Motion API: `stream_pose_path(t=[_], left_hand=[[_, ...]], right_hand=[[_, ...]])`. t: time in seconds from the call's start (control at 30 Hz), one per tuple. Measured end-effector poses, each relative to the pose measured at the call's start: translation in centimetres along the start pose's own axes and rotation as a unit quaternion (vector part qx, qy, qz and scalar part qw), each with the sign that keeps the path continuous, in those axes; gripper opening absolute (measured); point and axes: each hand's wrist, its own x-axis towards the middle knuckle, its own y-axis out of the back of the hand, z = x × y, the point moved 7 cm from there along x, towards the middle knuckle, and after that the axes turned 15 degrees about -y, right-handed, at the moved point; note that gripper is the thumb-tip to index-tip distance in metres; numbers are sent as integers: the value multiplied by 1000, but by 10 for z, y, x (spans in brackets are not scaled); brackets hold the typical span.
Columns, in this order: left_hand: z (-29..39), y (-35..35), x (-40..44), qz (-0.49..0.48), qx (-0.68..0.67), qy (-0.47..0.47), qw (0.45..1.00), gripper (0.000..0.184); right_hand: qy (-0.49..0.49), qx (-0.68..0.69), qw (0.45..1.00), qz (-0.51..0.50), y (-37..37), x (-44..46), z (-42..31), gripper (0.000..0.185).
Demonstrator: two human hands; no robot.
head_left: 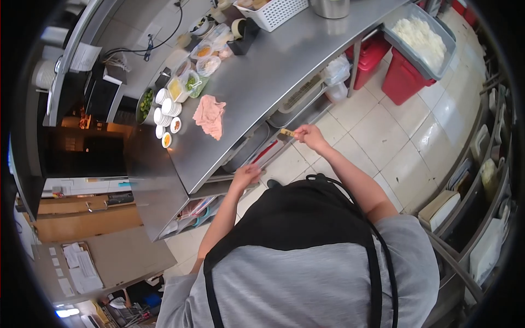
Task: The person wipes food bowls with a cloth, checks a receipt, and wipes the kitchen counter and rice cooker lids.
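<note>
My right hand is closed in a pinch on a small yellow item with dark markings, held out past the counter's front edge. The item is too small to identify. My left hand is lower and to the left, its fingers curled together; what they hold, if anything, is hidden. Just beyond its fingertips is a thin red stick, and I cannot tell whether the hand touches it. On the steel counter, a crumpled pink cloth lies apart from both hands.
Stacked white cups, small sauce dishes and tubs of ingredients line the counter's back. Under the counter are shelved trays. A grey tub of white food rests above a red bin. Racks stand on the right.
</note>
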Motion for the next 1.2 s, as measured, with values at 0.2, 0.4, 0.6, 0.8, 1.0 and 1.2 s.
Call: stream_pose_path(t=[0.2,0.4,0.6,0.8,1.0,1.2], left_hand=[[-102,75,-46,56,143,111,982,29],[-119,113,-107,58,345,107,930,27],[-171,135,-143,26,449,51,892,33],[-150,120,-142,49,471,46,880,36],[-158,122,-129,55,348,84,932,39],[-161,122,-143,17,380,103,919,37]], right_hand=[[-115,229,967,6,27,37,42,13],[-176,356,917,-40,14,47,44,19],[31,322,941,101,27,75,7,32],[214,230,926,209,52,77,-110,42],[277,26,878,390,73,66,-122,23],[164,101,924,331,49,62,-15,13]])
